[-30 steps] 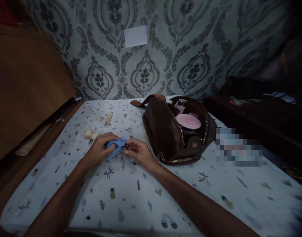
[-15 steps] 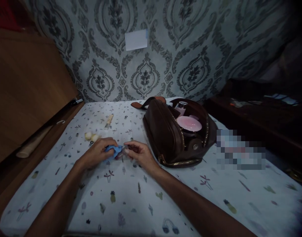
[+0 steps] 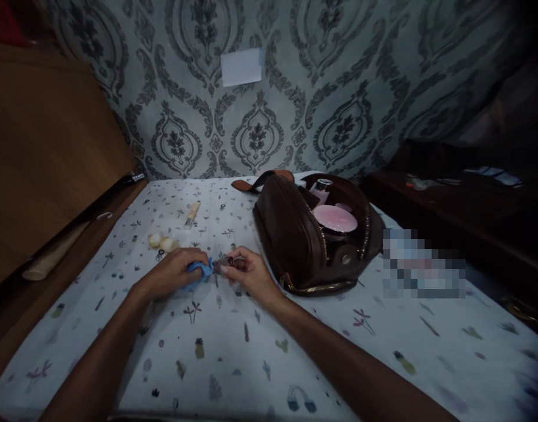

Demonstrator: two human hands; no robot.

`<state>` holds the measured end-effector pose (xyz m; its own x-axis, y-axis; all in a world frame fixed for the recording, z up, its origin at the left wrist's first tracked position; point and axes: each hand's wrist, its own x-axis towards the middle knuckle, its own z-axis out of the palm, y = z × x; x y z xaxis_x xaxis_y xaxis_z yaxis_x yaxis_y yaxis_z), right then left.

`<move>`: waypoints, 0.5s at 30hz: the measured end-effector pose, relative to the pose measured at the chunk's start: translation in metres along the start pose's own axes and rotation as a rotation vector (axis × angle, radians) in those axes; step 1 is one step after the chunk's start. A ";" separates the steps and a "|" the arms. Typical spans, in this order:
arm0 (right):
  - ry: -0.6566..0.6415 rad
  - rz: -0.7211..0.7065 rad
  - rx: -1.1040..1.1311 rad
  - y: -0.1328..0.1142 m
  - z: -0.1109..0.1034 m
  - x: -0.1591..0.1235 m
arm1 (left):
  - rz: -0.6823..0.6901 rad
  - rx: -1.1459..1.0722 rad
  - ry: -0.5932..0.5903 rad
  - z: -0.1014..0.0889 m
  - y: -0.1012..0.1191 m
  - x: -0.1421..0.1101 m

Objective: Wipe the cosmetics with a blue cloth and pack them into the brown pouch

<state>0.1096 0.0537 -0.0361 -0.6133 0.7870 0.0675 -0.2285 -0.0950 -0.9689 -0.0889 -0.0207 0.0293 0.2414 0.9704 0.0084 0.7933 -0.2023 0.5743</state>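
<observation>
My left hand (image 3: 174,271) is closed around a crumpled blue cloth (image 3: 200,271). Against the cloth's right end, my right hand (image 3: 254,276) pinches a small dark, partly see-through item (image 3: 222,265); its kind is too small to make out. Just beyond my left hand lie some small yellow-and-white round things (image 3: 163,242). Farther back is a little beige tube (image 3: 192,214). Right of my right hand stands an unzipped dark brown bag (image 3: 280,228). A round pink case (image 3: 336,218) and a silver-capped pink bottle (image 3: 322,189) show in its opening.
All this rests on a white patterned sheet (image 3: 234,363). A wooden panel (image 3: 53,117) borders the left side, and a patterned wall (image 3: 181,94) rises behind. Dark furniture (image 3: 453,199) stands at the right, near a blurred-out patch on the sheet.
The small item in my right hand has turned, and more of its dark end shows between my fingers. My left hand keeps its hold on the blue cloth. The view has shifted slightly.
</observation>
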 end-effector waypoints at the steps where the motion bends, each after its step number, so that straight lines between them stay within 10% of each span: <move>1: 0.002 -0.006 -0.002 -0.001 0.000 -0.001 | 0.002 -0.010 0.024 0.001 0.002 0.000; 15: 0.131 -0.033 0.097 0.000 0.007 0.000 | 0.024 0.037 0.362 0.014 -0.002 0.001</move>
<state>0.1041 0.0491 -0.0345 -0.5021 0.8626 0.0611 -0.3224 -0.1212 -0.9388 -0.0825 -0.0207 0.0170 0.0524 0.9478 0.3146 0.8111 -0.2242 0.5403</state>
